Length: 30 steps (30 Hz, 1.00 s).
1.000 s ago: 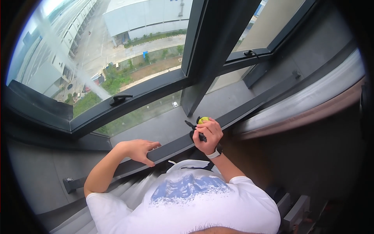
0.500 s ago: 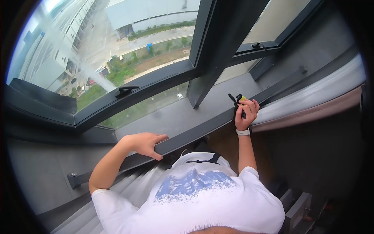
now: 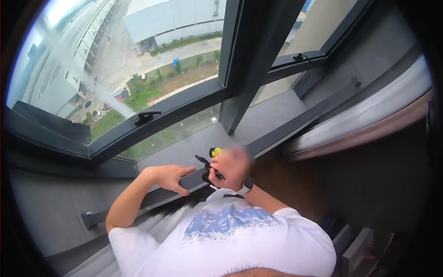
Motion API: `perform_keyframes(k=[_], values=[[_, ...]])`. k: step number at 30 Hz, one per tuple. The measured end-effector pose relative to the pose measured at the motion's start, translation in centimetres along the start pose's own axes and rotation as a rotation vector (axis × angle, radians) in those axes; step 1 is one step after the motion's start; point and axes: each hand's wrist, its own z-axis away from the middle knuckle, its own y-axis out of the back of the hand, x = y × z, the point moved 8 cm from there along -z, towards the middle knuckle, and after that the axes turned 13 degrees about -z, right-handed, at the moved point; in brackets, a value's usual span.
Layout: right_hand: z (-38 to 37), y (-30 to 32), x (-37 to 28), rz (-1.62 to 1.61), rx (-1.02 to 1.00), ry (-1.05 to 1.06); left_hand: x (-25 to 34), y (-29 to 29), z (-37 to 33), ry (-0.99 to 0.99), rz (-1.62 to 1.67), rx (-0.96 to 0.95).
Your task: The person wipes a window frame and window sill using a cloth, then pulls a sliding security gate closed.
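Note:
My left hand (image 3: 171, 178) rests on a dark grey metal rail (image 3: 272, 138), its fingers over the far side and its thumb on the near side, gripping it. Close to it on the right, my right hand (image 3: 230, 166) is closed around a small black-and-yellow object (image 3: 216, 152) with black parts jutting out to the left. The palm covers much of that object, so its kind is unclear, and the back of the hand is blurred. A watch with a light band (image 3: 247, 185) is on my right wrist. Both hands are just in front of my white shirt (image 3: 221, 231).
Beyond the rail stand dark-framed windows (image 3: 180, 108) with a black handle (image 3: 146, 115) on the left one and a grey sill (image 3: 263, 119) below. Buildings and a road show far below through the glass. Pale and pinkish curtains (image 3: 369, 117) hang at right. A grey piece of furniture (image 3: 357, 247) is at lower right.
My right hand has swung left and nearer along the rail with the black-and-yellow object, ending close to my left hand. The left hand stays on the rail.

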Motion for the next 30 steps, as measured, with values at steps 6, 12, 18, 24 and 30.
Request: perform_keyframes(k=[6, 12, 18, 24, 30], values=[[1.1, 10.5, 9.3, 0.294, 0.202, -0.114, -0.8, -0.5, -0.5, 0.008, 0.000, 0.011], [1.1, 16.3, 14.7, 0.337, 0.347, -0.050, -0.8, -0.3, -0.5, 0.029, -0.009, 0.030], [0.1, 11.8, 10.0, 0.281, 0.193, -0.067, -0.1, 0.0, -0.4, -0.007, -0.022, 0.026], [-0.7, 0.8, 0.1, 0.005, -0.069, -0.080, -0.8, -0.6, -0.2, 0.014, 0.039, -0.003], [0.4, 1.0, 1.3, 0.150, -0.088, -0.076, -1.3, -1.0, -0.2, -0.004, -0.009, 0.014]])
